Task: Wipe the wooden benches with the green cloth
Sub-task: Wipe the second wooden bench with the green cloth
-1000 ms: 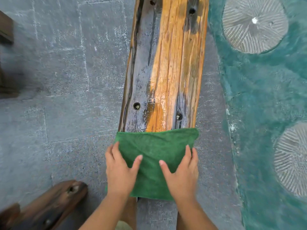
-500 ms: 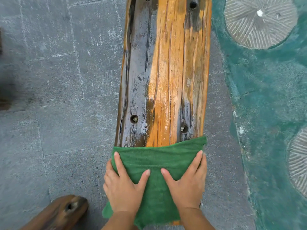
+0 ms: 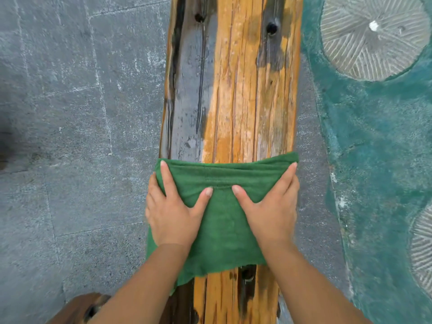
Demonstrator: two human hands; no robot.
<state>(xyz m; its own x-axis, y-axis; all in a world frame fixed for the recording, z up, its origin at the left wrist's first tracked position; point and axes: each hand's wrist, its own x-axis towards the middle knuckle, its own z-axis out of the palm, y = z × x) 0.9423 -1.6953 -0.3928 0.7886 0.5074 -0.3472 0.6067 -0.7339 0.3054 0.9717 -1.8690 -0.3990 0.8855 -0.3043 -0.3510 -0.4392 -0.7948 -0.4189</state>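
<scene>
Cloth: green cloth, soft, wrinkled, lying across table
Table: long, cracked orange-and-grey wood
Fingers: left hand, right hand pressed flat, spread, gripping nothing

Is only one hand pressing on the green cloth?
No, the left hand and the right hand both lie flat on the green cloth.

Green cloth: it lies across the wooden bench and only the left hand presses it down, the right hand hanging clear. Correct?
Not quite. The head view shows both the left hand and the right hand pressing flat on the green cloth, which does lie across the wooden bench.
</scene>
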